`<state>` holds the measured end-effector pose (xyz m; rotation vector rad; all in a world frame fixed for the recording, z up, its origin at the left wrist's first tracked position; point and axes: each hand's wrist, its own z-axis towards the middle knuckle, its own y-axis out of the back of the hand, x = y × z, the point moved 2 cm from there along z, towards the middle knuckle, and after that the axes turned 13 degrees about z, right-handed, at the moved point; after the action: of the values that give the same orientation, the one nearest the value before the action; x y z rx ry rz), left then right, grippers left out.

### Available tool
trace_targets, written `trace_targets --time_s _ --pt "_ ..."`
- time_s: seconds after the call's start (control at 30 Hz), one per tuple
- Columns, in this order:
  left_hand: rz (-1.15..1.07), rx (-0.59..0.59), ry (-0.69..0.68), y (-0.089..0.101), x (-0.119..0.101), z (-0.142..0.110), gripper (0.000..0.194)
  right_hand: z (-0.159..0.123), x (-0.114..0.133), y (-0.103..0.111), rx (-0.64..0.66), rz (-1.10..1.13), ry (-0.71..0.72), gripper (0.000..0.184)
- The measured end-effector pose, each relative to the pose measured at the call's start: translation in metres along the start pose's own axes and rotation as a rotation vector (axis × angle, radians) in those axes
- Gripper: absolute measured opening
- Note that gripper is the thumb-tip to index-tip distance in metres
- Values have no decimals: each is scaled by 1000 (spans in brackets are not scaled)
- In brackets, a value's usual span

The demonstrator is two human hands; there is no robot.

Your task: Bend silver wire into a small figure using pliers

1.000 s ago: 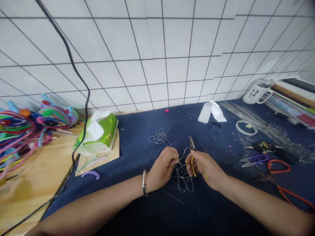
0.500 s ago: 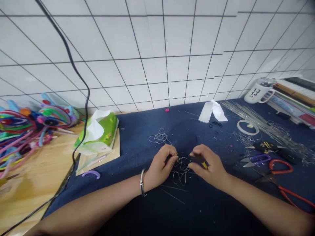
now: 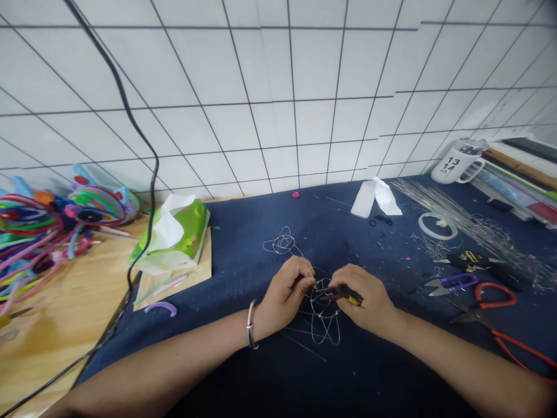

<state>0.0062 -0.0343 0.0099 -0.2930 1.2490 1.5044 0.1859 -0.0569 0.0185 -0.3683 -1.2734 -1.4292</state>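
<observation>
Between my hands hangs a looped silver wire frame [image 3: 325, 328], its lower loops spread over the dark blue cloth. My left hand [image 3: 285, 290], with a silver bangle at the wrist, pinches the upper left part of this wire frame. In my right hand [image 3: 368, 299] is a pair of pliers [image 3: 335, 292] with dark jaws and a bit of yellow on the handle. The jaws point left and lie at the wire beside my left fingertips; whether they grip it I cannot tell. A second, smaller wire shape [image 3: 284, 242] lies just beyond my left hand.
Red-handled scissors [image 3: 496, 296], purple snips [image 3: 456, 283], black-handled cutters [image 3: 472, 260] and a bundle of wires [image 3: 452, 212] lie at right, near a white mug [image 3: 456, 162]. At left are a green tissue pack [image 3: 195, 226], a black cable [image 3: 152, 203] and colourful crafts [image 3: 100, 203].
The pliers in my right hand have swung left, their jaws now at the wire near my left fingers. The wire frame has turned, its loops hanging lower. My left hand stays put.
</observation>
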Motion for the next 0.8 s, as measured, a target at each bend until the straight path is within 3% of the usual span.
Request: trace_targets --time_s 0.07,0.17,0.53,0.8 --pt "25 -30 -14 0 0 -1 9 1 2 -1 -46 107 -138 6" --pt "61 -52 -28 1 -1 -2 7 2 6 -2 -116 228 -291 11" --pt "112 -60 -86 -1 -4 -4 7 -2 -4 -13 -269 672 -533 24" --pt "125 -45 -122 -1 -3 -5 8 0 -12 -7 -104 892 -704 24"
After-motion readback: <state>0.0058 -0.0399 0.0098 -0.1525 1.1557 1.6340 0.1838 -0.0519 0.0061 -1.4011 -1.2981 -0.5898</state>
